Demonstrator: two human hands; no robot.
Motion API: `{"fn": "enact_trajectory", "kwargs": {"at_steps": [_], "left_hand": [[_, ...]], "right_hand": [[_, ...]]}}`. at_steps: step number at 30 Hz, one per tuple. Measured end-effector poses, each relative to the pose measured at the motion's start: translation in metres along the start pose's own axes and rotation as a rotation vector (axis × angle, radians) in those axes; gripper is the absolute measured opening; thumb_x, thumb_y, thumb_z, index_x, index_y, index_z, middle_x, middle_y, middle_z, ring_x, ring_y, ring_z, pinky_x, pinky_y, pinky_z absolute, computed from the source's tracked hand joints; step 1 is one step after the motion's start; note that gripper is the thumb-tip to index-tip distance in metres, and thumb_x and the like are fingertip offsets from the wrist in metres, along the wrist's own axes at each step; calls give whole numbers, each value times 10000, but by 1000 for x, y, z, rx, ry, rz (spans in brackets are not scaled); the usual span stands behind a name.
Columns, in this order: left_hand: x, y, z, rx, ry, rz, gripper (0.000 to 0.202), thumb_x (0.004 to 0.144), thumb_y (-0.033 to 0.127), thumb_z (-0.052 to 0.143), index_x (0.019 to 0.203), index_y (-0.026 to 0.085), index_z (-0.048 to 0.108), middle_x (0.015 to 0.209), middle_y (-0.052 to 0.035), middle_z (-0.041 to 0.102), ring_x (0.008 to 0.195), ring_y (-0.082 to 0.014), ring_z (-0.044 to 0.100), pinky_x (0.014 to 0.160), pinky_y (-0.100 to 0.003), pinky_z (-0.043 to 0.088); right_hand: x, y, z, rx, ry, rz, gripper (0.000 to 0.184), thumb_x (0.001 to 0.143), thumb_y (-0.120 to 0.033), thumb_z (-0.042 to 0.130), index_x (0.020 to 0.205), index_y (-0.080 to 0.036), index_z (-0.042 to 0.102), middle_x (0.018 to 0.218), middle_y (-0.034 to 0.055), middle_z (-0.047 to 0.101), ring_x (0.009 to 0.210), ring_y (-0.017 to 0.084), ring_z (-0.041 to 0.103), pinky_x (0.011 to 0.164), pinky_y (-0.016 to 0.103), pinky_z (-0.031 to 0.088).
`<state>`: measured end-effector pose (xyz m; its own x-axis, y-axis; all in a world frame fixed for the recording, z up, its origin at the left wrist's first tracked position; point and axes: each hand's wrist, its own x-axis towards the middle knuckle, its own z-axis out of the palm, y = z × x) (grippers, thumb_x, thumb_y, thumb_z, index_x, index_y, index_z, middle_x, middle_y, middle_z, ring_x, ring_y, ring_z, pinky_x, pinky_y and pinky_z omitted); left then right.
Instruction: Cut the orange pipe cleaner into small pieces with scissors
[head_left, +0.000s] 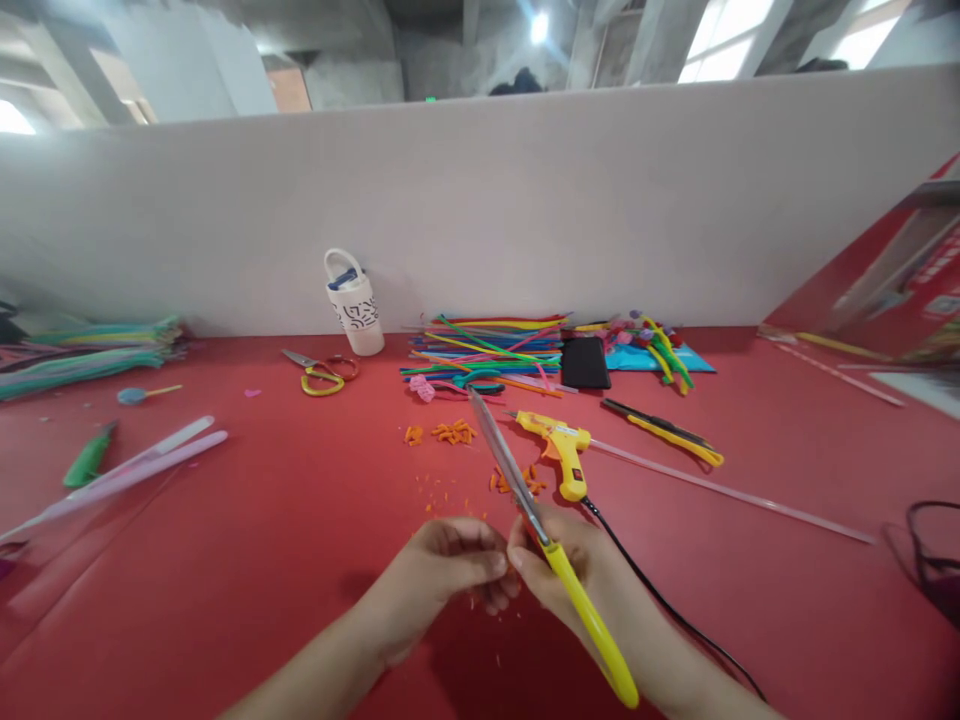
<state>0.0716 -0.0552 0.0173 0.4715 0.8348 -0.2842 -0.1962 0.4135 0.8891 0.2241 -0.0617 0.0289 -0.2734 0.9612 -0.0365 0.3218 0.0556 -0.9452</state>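
Note:
My right hand [570, 570] is closed around yellow-handled scissors [525, 505], whose long blades point away from me toward the back of the red table [262, 560]. My left hand [450, 565] is pinched shut beside it, fingertips nearly touching the right hand; what it pinches is too small to make out. Small orange clippings [452, 432] lie scattered beyond the hands. A yellow glue gun [561, 447] rests just past the scissors' blades, its black cord running back to the right of my right arm.
A pile of coloured pipe cleaners [487, 350] and a black phone [585, 362] lie by the white partition. Second scissors [319, 372], a white bottle [354, 305], a yellow-black cutter [664, 430], a clear stick [735, 495], pink sticks [127, 470] and more pipe cleaners [82, 350] surround me.

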Motion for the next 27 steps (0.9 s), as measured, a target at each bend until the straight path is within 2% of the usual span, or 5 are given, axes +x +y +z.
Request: {"fn": "enact_trajectory", "kwargs": {"at_steps": [6, 10, 13, 20, 27], "left_hand": [[2, -4, 0, 35, 46, 54, 64, 618, 162, 650, 624, 117, 605, 533, -1, 579, 444, -69, 472, 482, -202, 377], [1, -1, -3, -49, 142, 89, 93, 600, 139, 667, 602, 134, 574, 505, 12, 579, 427, -71, 479, 460, -196, 376], [1, 4, -10, -169, 218, 167, 98, 620, 126, 659, 614, 147, 563, 508, 30, 565, 447, -64, 487, 474, -181, 383], [0, 18, -23, -282, 370, 284, 52, 646, 115, 639, 622, 130, 595, 586, 12, 593, 536, -67, 538, 552, -165, 430], [-4, 22, -20, -335, 399, 336, 70, 664, 122, 624, 611, 143, 583, 592, 26, 580, 526, -58, 519, 541, -152, 417]], "right_hand": [[2, 6, 2, -187, 13, -24, 85, 714, -232, 461, 647, -184, 445, 537, -57, 416, 475, 76, 364, 422, 177, 298], [1, 7, -4, -324, 37, -65, 190, 722, -317, 501, 623, -210, 379, 529, -63, 410, 463, 83, 350, 415, 188, 272], [2, 6, -9, -550, 52, -87, 294, 693, -391, 544, 604, -224, 318, 506, -64, 412, 436, 91, 338, 410, 208, 232], [5, 14, -8, -844, 29, -150, 332, 732, -535, 459, 659, -227, 360, 556, -2, 549, 471, 163, 513, 424, 238, 250], [2, 25, -2, -992, 66, -253, 243, 799, -447, 396, 729, -215, 421, 567, 25, 606, 490, 191, 580, 435, 261, 273]]}}
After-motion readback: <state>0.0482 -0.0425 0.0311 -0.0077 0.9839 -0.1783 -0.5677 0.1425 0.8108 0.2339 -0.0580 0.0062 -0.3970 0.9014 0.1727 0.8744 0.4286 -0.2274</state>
